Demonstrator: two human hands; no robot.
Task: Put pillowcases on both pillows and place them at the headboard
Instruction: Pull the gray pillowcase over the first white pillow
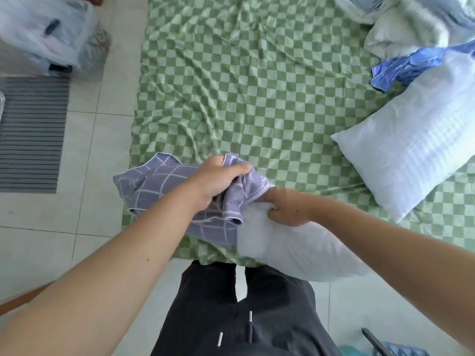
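Low in the centre of the frame, your left hand (218, 179) is curled tight round the bunched mouth of the purple case (164, 187), and your right hand (285, 208) pinches a corner of the bare pillow (295, 249) just at that opening; both lie on the bed (231, 86) at its near edge. The likely trouble is the bunching: with the mouth gathered in one fist, the corner could catch on a fold and go in crooked, so you would do well to spread the opening before you push. The pillow's free end overhangs the edge toward your legs, and it may slide to the floor (110, 140) if your right grip slackens. The case holds little or none of the pillow; how far the corner is inside is hidden by your hands. At the right of the frame the second pillow (411, 147) lies bare, with a blue case (401, 68) crumpled at its top end, holding nothing that shows. A clear plastic bag (48, 29) sits at upper left; its contents are too blurred to tell.
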